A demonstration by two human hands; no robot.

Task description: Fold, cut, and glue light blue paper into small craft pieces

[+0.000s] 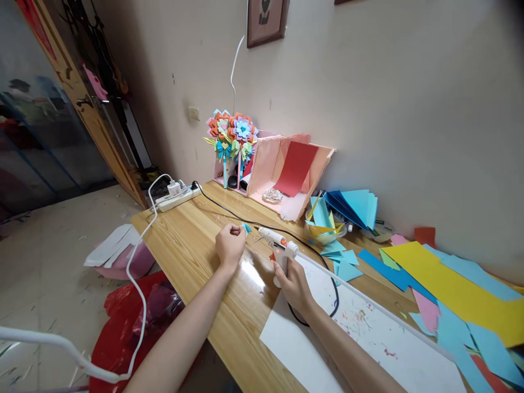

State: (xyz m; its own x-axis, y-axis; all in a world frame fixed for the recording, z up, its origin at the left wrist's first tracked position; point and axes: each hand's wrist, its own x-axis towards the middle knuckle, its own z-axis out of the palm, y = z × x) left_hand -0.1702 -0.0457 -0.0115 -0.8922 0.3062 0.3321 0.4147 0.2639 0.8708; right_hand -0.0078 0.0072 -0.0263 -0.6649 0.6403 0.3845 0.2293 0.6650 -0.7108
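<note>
My right hand is wrapped round the grip of a white hot glue gun with a small red light on its side. Its nozzle points left, toward my other hand. My left hand is closed in a pinch on a small blue paper piece, mostly hidden by the fingers. A gap separates the nozzle from the paper. A black cord loops beside my right wrist and runs back across the table.
A white board lies under my right forearm. Coloured paper sheets spread over the right side. Behind stand paper flowers and a pink cardboard box. A power strip sits at the left table edge.
</note>
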